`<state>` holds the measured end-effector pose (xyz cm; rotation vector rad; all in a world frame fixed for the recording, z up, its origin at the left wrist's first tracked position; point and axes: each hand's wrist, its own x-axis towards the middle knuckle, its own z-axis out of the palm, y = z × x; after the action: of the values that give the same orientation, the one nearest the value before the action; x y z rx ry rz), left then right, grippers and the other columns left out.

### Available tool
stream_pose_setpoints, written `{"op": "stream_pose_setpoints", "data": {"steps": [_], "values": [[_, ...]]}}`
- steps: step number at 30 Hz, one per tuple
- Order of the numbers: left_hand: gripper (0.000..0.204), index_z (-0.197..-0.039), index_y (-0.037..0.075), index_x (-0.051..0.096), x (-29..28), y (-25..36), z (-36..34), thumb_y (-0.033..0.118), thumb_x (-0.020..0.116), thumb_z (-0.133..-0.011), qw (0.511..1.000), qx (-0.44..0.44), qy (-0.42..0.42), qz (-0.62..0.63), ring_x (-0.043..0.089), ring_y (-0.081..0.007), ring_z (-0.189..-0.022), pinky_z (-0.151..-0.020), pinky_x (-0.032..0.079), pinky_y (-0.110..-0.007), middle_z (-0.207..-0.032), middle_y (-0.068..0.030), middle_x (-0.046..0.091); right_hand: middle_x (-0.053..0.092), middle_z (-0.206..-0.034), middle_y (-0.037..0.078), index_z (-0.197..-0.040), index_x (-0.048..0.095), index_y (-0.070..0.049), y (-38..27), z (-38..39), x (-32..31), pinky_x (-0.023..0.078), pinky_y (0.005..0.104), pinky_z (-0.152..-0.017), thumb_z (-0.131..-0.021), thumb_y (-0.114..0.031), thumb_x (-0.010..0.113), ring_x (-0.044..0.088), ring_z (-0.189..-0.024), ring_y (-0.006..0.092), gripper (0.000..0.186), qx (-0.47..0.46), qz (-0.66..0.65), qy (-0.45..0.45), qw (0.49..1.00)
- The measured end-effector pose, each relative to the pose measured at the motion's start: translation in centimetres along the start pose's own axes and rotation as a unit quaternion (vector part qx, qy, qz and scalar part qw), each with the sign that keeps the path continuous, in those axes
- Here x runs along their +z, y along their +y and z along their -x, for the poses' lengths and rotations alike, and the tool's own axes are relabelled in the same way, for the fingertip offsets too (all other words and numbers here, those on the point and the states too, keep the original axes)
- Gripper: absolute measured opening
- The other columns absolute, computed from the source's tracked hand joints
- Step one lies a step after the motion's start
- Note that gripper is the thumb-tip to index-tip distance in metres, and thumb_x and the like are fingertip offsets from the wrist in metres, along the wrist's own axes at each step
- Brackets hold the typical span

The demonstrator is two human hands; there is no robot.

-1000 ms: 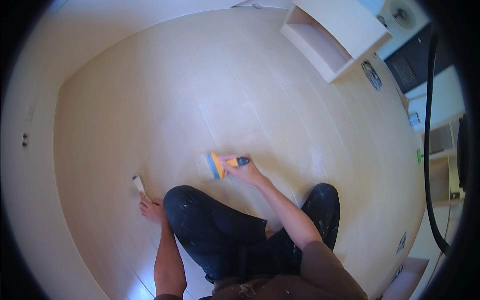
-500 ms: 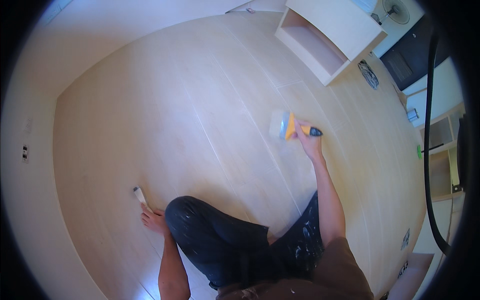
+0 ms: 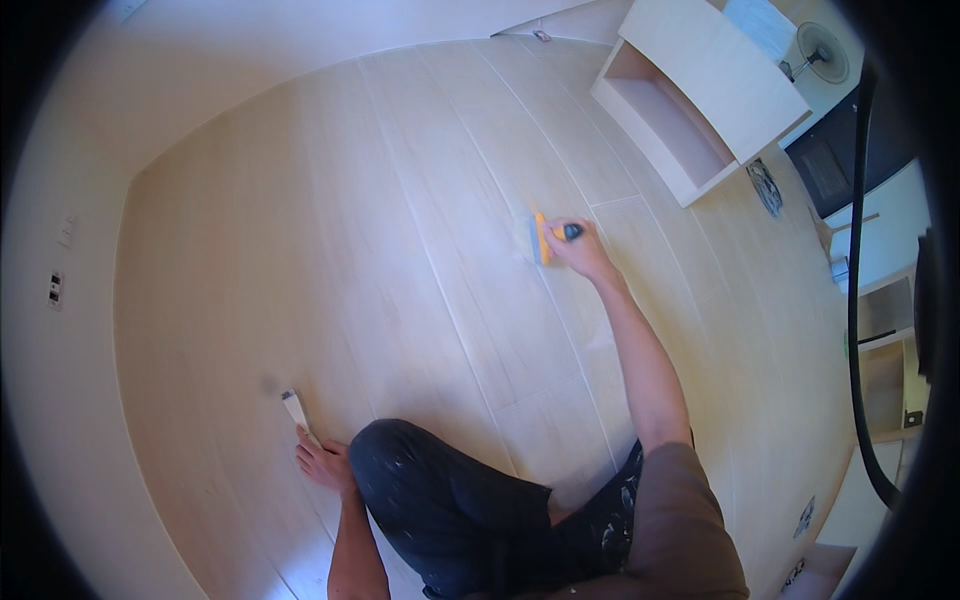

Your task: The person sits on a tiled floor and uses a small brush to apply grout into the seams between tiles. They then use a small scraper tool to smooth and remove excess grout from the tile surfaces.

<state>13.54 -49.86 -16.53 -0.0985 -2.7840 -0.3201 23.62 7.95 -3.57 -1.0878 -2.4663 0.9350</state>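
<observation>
A wide flat paintbrush [image 3: 542, 240] with a yellow and black handle is in my right hand [image 3: 580, 247], closed round the handle. Its pale bristles point left and are smeared by motion, low over the light wood-look floor [image 3: 330, 250]; whether they touch it I cannot tell. At the lower left my left hand [image 3: 324, 463] rests by my bent knee. The fingers there are closed on a slim whitish tool [image 3: 295, 410] with a dark end, which points up and away from me. Its exact kind does not show.
A pale cabinet [image 3: 715, 65] with an open compartment stands at the far right, a fan [image 3: 822, 52] behind it. Walls bound the floor at left and far side; the left wall has a socket [image 3: 55, 290]. A black cable [image 3: 858, 250] hangs at right, before open shelves [image 3: 885, 310].
The paintbrush in my right hand has moved left relative to the floor and turned more edge-on. My view has shifted slightly. My left hand keeps the slim tool beside my knee.
</observation>
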Motion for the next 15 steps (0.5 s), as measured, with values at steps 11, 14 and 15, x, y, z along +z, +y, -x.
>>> {"op": "stream_pose_setpoints", "data": {"steps": [11,14,15], "values": [[0.067,-0.151,0.011,0.052,0.9,-0.8,-0.1,0.013,0.057,-0.084,1.0,0.003,0.0,-0.011,0.058,-0.0347,-0.095,-0.08,0.045,-0.046,-0.104,-0.0147,0.058,0.077,-0.085,0.016,-0.103,0.08,-0.006,-4.0,-1.2,-2.7,0.058,0.0362,-0.079,-0.097,-0.033,0.072,0.075,-0.078,0.0237,0.03,-0.031,-0.071,0.042,0.996],[0.067,-0.151,0.011,0.052,1.0,-0.8,-0.4,0.013,0.058,-0.084,1.0,0.015,0.014,0.001,0.058,-0.0346,-0.096,-0.081,0.045,-0.046,-0.104,-0.0145,0.058,0.078,-0.092,0.018,-0.103,0.081,-0.009,-5.1,-3.8,1.8,0.057,0.0405,-0.087,-0.095,-0.034,0.073,0.074,-0.089,0.0324,0.027,-0.042,-0.017,0.119,0.992],[0.067,-0.15,0.011,0.052,0.9,-0.6,-0.3,0.013,0.058,-0.084,1.0,0.012,0.01,-0.009,0.058,-0.0344,-0.096,-0.081,0.045,-0.046,-0.104,-0.0143,0.058,0.078,-0.094,0.018,-0.103,0.081,-0.01,-5.1,-4.0,2.4,0.056,0.0417,-0.089,-0.095,-0.034,0.074,0.073,-0.093,0.0348,0.026,-0.011,0.038,0.139,0.99]]}}
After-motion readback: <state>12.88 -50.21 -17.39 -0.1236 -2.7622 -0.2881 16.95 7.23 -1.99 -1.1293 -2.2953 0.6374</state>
